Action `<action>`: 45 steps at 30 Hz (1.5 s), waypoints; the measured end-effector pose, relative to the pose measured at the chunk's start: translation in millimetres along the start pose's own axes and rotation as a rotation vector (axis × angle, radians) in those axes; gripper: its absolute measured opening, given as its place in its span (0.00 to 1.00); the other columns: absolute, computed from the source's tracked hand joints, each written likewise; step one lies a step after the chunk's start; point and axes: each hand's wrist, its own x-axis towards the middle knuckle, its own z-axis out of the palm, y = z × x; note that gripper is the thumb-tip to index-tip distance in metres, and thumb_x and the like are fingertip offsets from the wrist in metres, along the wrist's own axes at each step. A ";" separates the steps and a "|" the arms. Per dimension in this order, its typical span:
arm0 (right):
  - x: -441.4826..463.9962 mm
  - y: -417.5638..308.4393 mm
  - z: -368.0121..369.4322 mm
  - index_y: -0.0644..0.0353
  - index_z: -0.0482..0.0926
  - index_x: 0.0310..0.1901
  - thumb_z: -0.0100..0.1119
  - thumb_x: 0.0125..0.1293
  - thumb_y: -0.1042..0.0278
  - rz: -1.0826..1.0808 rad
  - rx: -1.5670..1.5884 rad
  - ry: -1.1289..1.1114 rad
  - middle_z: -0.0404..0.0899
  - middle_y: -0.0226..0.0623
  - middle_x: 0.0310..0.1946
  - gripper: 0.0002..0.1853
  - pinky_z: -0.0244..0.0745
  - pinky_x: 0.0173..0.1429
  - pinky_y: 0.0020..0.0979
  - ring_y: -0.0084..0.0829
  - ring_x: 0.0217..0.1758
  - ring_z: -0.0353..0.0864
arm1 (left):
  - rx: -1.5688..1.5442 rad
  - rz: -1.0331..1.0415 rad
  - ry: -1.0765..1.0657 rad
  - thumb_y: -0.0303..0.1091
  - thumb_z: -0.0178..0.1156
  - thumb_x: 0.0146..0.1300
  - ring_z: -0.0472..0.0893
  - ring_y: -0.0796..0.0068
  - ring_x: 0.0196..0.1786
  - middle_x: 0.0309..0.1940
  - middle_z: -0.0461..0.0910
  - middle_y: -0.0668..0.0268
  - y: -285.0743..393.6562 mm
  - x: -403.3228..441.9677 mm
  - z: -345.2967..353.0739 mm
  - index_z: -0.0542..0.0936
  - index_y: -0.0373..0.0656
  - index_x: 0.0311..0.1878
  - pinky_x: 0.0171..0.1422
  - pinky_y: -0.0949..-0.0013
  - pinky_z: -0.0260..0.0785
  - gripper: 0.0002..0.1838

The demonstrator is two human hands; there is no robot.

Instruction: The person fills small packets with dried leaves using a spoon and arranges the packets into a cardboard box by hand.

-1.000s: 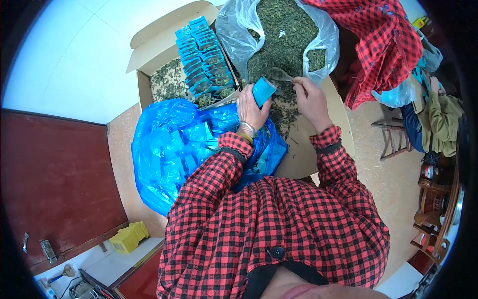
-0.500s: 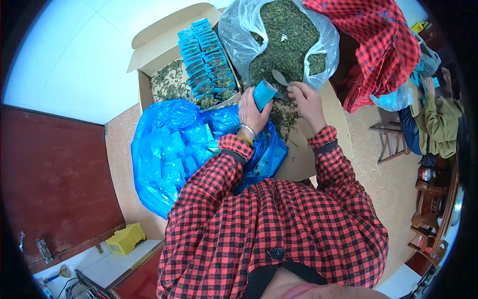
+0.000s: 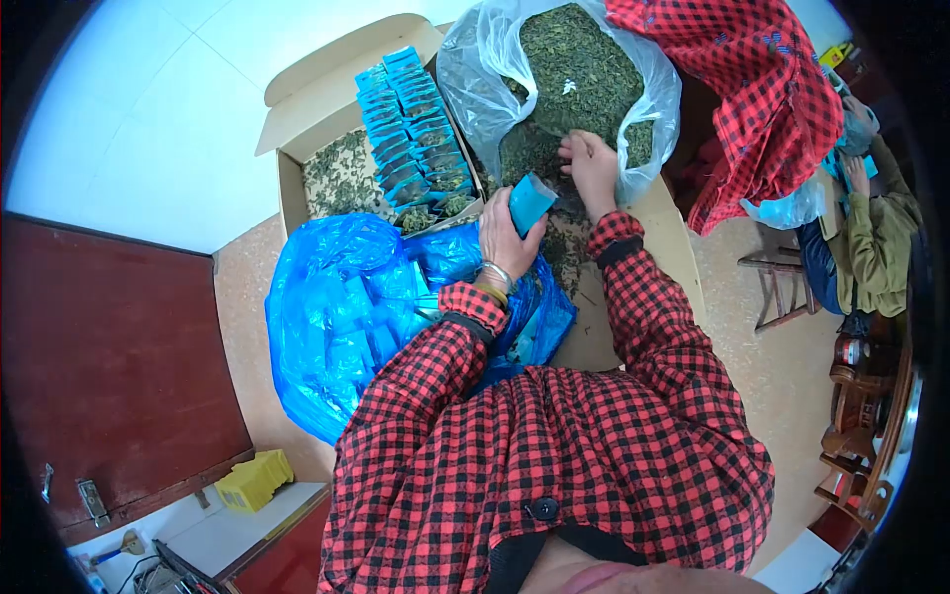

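Note:
My left hand (image 3: pixel 508 239) is wrapped round a small teal packet (image 3: pixel 531 204), its open end tilted up to the right. My right hand (image 3: pixel 592 163) is at the near edge of a clear plastic bag (image 3: pixel 648 170) full of dried green leaves (image 3: pixel 579 64). Its fingers are closed round a spoon (image 3: pixel 547 132), whose bowl is down at the leaves and hard to make out. Left of the hands, a cardboard box (image 3: pixel 292 193) holds rows of filled teal packets (image 3: pixel 411 129). A blue plastic bag (image 3: pixel 327 297) with more teal packets inside lies beside my left forearm.
Loose leaves lie on the cardboard (image 3: pixel 673 233) under the hands. At the right, a co-worker (image 3: pixel 876 233) in olive sleeves holds a teal packet near a wooden stool (image 3: pixel 782 287). Red checked cloth (image 3: pixel 767 109) is at the upper right, a yellow container (image 3: pixel 254 480) at the lower left.
My right hand has moved up and forward with the spoon, from beside the packet to the leaves. My left hand keeps its hold on the packet and has shifted slightly.

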 end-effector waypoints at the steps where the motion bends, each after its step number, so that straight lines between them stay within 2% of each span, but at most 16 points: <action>1: -0.9 -3.2 -7.2 0.66 0.79 0.53 0.52 0.74 0.65 0.000 -0.006 0.002 0.85 0.38 0.42 0.14 0.81 0.37 0.25 0.26 0.41 0.85 | 0.001 -0.007 -0.006 0.45 0.68 0.57 0.70 0.43 0.62 0.60 0.71 0.44 0.7 -0.4 0.6 0.64 0.33 0.65 0.68 0.50 0.61 0.39; 4: -17.0 -12.1 -27.7 0.64 0.79 0.53 0.52 0.74 0.66 -0.241 -0.210 -0.052 0.85 0.37 0.43 0.13 0.80 0.37 0.25 0.25 0.42 0.86 | 0.013 0.020 0.027 0.43 0.69 0.57 0.72 0.43 0.60 0.57 0.72 0.45 1.0 -0.2 1.7 0.66 0.34 0.63 0.65 0.51 0.64 0.36; 5: -24.8 -16.3 -32.5 0.64 0.79 0.53 0.52 0.74 0.66 -0.240 -0.213 -0.052 0.85 0.37 0.43 0.13 0.80 0.37 0.25 0.25 0.42 0.86 | 0.024 0.036 0.045 0.41 0.69 0.57 0.73 0.43 0.58 0.56 0.73 0.45 1.0 0.4 1.4 0.66 0.35 0.62 0.64 0.52 0.65 0.35; 8: -56.0 -34.2 -46.7 0.64 0.80 0.47 0.53 0.71 0.71 -0.383 -0.299 -0.093 0.86 0.43 0.38 0.09 0.81 0.43 0.33 0.35 0.39 0.87 | 0.017 0.037 0.050 0.42 0.69 0.57 0.73 0.43 0.59 0.56 0.73 0.45 0.7 -0.1 2.0 0.66 0.35 0.63 0.64 0.52 0.65 0.35; 9: -63.9 -38.3 -51.1 0.64 0.80 0.47 0.53 0.71 0.71 -0.384 -0.301 -0.094 0.86 0.43 0.38 0.09 0.81 0.43 0.33 0.35 0.39 0.87 | 0.014 0.039 0.055 0.42 0.69 0.57 0.73 0.43 0.59 0.56 0.73 0.45 0.6 0.0 2.6 0.66 0.35 0.63 0.64 0.52 0.64 0.35; 12: -82.2 -46.3 -63.1 0.62 0.81 0.45 0.53 0.70 0.73 -0.637 -0.570 -0.123 0.85 0.44 0.39 0.08 0.80 0.45 0.36 0.43 0.41 0.86 | 0.013 0.014 0.031 0.44 0.68 0.57 0.71 0.43 0.61 0.59 0.71 0.45 -0.7 0.3 3.2 0.65 0.34 0.64 0.67 0.51 0.62 0.37; 13: -86.3 -46.6 -64.3 0.62 0.81 0.45 0.53 0.70 0.73 -0.636 -0.572 -0.120 0.85 0.44 0.39 0.08 0.80 0.45 0.36 0.43 0.41 0.86 | 0.014 0.004 0.015 0.45 0.68 0.58 0.70 0.44 0.63 0.60 0.71 0.45 -0.7 -0.7 3.5 0.64 0.34 0.65 0.68 0.51 0.60 0.38; 16: -94.2 -48.4 -62.8 0.60 0.81 0.46 0.53 0.70 0.73 -0.963 -0.671 -0.154 0.84 0.45 0.40 0.08 0.79 0.45 0.38 0.49 0.41 0.83 | 0.007 0.013 0.016 0.45 0.68 0.58 0.70 0.44 0.63 0.60 0.71 0.46 -0.1 -1.3 3.6 0.64 0.34 0.65 0.68 0.50 0.60 0.38; 21: -90.4 -47.3 -67.4 0.59 0.81 0.47 0.54 0.70 0.71 -0.765 -0.651 -0.128 0.84 0.43 0.39 0.09 0.79 0.43 0.37 0.43 0.39 0.85 | -0.008 0.001 0.010 0.45 0.68 0.58 0.70 0.44 0.62 0.60 0.71 0.46 -0.9 -0.1 2.6 0.63 0.35 0.65 0.67 0.50 0.60 0.38; 24: -80.0 -32.4 -68.9 0.62 0.81 0.49 0.55 0.70 0.68 -0.391 -0.471 -0.174 0.85 0.41 0.39 0.11 0.80 0.40 0.34 0.34 0.37 0.86 | -0.023 -0.020 0.010 0.45 0.68 0.58 0.70 0.44 0.62 0.60 0.71 0.46 -0.3 -0.6 2.4 0.64 0.35 0.65 0.67 0.51 0.61 0.38; 25: -78.4 -26.5 -65.7 0.62 0.81 0.49 0.55 0.70 0.68 -0.388 -0.472 -0.175 0.85 0.41 0.39 0.11 0.80 0.40 0.34 0.34 0.37 0.86 | -0.029 -0.028 0.009 0.45 0.68 0.58 0.70 0.44 0.62 0.59 0.71 0.46 -0.1 -0.4 2.6 0.64 0.35 0.65 0.67 0.51 0.61 0.38; 28: -75.4 -8.4 -46.2 0.66 0.81 0.47 0.57 0.70 0.66 0.246 -0.099 -0.304 0.86 0.40 0.37 0.12 0.80 0.39 0.32 0.27 0.36 0.86 | -0.025 0.021 0.070 0.42 0.69 0.57 0.73 0.44 0.59 0.56 0.73 0.46 1.2 -0.1 2.1 0.65 0.35 0.63 0.64 0.52 0.64 0.36; 33: -45.2 5.8 -30.9 0.62 0.82 0.50 0.55 0.73 0.63 0.288 0.029 -0.161 0.86 0.35 0.41 0.13 0.79 0.37 0.23 0.26 0.39 0.86 | -0.015 0.026 0.072 0.41 0.69 0.57 0.74 0.44 0.57 0.55 0.74 0.46 0.2 0.1 2.9 0.67 0.36 0.62 0.63 0.52 0.66 0.35; 36: -22.1 9.7 -37.0 0.66 0.81 0.47 0.55 0.71 0.67 -0.254 -0.263 0.047 0.86 0.41 0.33 0.12 0.80 0.39 0.32 0.29 0.35 0.87 | -0.002 0.032 0.068 0.42 0.70 0.56 0.74 0.44 0.58 0.55 0.74 0.46 -0.9 -0.1 1.7 0.67 0.35 0.63 0.63 0.52 0.66 0.35; 40: -27.7 -10.5 -54.1 0.64 0.81 0.50 0.56 0.72 0.67 -0.441 -0.456 0.026 0.86 0.39 0.40 0.12 0.79 0.39 0.28 0.27 0.38 0.86 | 0.009 0.021 0.053 0.42 0.70 0.56 0.73 0.45 0.58 0.55 0.74 0.47 1.4 1.4 1.3 0.67 0.35 0.63 0.64 0.52 0.65 0.36; 45: -77.0 -46.4 -61.9 0.62 0.81 0.49 0.56 0.71 0.69 -0.545 -0.611 -0.045 0.85 0.41 0.37 0.10 0.78 0.40 0.31 0.31 0.37 0.86 | -0.012 -0.018 0.003 0.45 0.68 0.58 0.71 0.45 0.62 0.59 0.71 0.46 -2.3 -0.6 3.8 0.64 0.35 0.65 0.67 0.51 0.61 0.38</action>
